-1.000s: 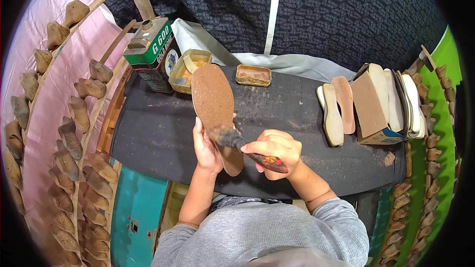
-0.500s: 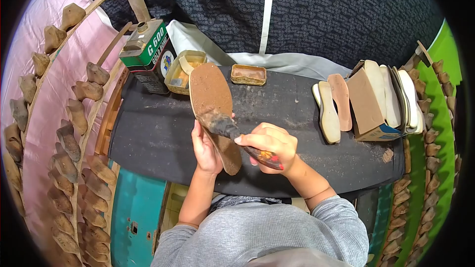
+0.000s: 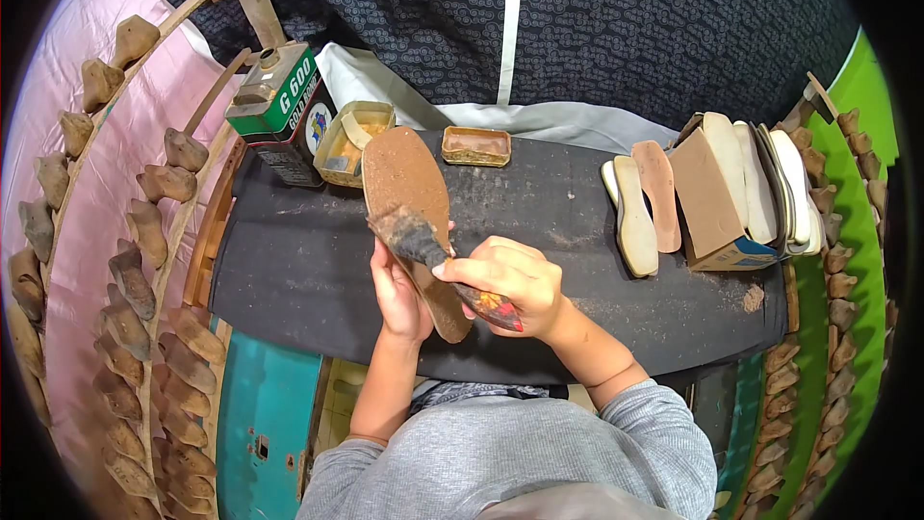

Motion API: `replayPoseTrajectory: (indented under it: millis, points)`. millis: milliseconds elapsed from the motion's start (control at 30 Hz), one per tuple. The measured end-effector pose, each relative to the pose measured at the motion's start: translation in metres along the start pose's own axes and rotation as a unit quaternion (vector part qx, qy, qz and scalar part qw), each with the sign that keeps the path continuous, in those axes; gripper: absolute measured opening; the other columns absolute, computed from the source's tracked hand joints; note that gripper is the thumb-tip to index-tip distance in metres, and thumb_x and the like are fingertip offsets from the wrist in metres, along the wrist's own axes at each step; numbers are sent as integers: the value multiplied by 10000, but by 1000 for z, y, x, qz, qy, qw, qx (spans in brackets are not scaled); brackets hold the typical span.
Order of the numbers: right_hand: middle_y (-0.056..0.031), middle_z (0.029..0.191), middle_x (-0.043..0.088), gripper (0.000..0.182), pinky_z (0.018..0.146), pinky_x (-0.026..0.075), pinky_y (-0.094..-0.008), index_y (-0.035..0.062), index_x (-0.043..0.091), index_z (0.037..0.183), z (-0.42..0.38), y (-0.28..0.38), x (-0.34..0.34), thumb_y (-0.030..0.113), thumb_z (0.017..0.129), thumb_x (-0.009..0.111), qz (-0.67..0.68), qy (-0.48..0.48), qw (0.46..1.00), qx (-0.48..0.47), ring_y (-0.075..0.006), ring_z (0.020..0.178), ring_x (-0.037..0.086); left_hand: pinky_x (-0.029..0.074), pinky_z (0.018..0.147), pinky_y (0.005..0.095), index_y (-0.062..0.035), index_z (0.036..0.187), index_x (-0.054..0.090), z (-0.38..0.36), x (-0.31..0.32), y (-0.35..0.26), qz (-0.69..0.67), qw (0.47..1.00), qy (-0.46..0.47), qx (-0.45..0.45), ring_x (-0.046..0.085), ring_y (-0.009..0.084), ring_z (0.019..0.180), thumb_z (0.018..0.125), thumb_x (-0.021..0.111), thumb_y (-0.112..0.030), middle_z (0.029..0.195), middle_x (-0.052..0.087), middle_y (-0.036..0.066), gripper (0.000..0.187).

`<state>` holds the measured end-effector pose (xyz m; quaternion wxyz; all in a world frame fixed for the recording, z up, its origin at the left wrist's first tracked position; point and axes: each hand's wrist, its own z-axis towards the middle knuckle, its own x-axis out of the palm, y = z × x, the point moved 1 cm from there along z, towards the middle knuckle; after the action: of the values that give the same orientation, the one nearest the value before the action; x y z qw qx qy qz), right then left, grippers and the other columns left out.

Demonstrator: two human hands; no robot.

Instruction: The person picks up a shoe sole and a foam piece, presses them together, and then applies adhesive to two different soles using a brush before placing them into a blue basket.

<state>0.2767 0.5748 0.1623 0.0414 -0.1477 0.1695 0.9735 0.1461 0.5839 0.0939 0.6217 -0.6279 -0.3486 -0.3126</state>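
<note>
Left hand (image 3: 399,294) gripping brown shoe sole (image 3: 412,221) from beneath (toe pointing away, above black bench (image 3: 289,260)), right hand (image 3: 505,284) closing around brush (image 3: 423,246), bristles pressing mid-sole, just above left fingers.

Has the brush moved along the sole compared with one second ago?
Yes. The brush head has moved up the sole, away from the heel end and toward the toe, nearer the glue tin.
</note>
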Motion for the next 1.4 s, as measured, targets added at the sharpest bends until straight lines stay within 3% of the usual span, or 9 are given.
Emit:
replayPoseTrajectory:
  millis: [67, 133, 167, 400, 833, 900, 1000, 1200, 1400]
  points:
    - [-101, 737, 644, 400, 536, 487, -314, -28, 670, 957, -5, 3, -3, 17, 566, 739, 13, 8, 1000, 14, -214, 555, 579, 544, 735, 375, -50, 1307, 435, 7, -16, -4, 28, 995, 96, -2, 623, 222, 886, 977, 228, -502, 1187, 576, 183, 597]
    - [-100, 694, 623, 395, 528, 478, -315, -29, 677, 928, -14, 3, -6, 27, 543, 742, 39, 35, 998, 37, -219, 550, 577, 544, 732, 380, -49, 1309, 433, 10, -19, -9, 2, 994, 105, -13, 619, 219, 878, 973, 231, -515, 1182, 576, 181, 610]
    - [-96, 720, 585, 391, 548, 465, -331, -23, 647, 985, -20, 4, -6, 18, 608, 742, 51, 58, 996, 34, -241, 564, 552, 544, 729, 385, -47, 1311, 431, 11, -19, -10, -24, 993, 116, -26, 615, 216, 871, 969, 235, -528, 1177, 576, 180, 622]
    - [-85, 716, 583, 425, 549, 466, -331, -23, 632, 1029, -17, 2, -4, 75, 637, 763, 40, 52, 998, 10, -241, 596, 575, 529, 720, 445, -55, 1312, 434, 12, -10, -12, -23, 995, 91, -19, 591, 240, 852, 954, 225, -554, 1176, 545, 177, 649]
    - [-79, 696, 588, 365, 499, 459, -311, -38, 650, 973, -19, 11, -15, 44, 622, 706, 21, 47, 999, -19, -216, 574, 578, 516, 745, 409, -97, 1404, 346, 23, 2, -10, -43, 987, 155, -22, 564, 231, 883, 963, 216, -590, 1297, 484, 212, 674]
    - [-76, 685, 581, 358, 495, 459, -310, -38, 652, 969, -22, 13, -16, 40, 622, 695, 14, 63, 998, -27, -213, 568, 577, 535, 745, 364, -50, 1385, 349, 25, 5, -11, -12, 987, 160, -7, 577, 197, 881, 965, 181, -591, 1291, 499, 186, 705]
    - [-70, 669, 570, 346, 486, 459, -309, -36, 654, 966, -20, 18, -22, 31, 627, 676, 8, 93, 995, -34, -209, 560, 575, 503, 748, 400, -112, 1407, 341, 32, 0, -10, -25, 987, 158, 4, 554, 224, 891, 963, 212, -593, 1320, 470, 189, 667]
    - [-71, 643, 559, 328, 484, 465, -301, -35, 660, 947, -15, 18, -21, 18, 623, 659, -11, 53, 997, -46, -205, 550, 577, 521, 749, 370, -92, 1395, 344, 28, 12, -12, -21, 988, 149, 33, 558, 181, 872, 954, 170, -615, 1309, 487, 143, 707]
    - [-68, 639, 558, 330, 484, 465, -293, -38, 664, 945, -18, 16, -22, 20, 620, 676, 24, 104, 993, -40, -200, 546, 578, 502, 736, 410, -111, 1407, 340, 34, 8, -18, -25, 987, 151, 46, 545, 198, 884, 956, 181, -614, 1341, 461, 137, 694]
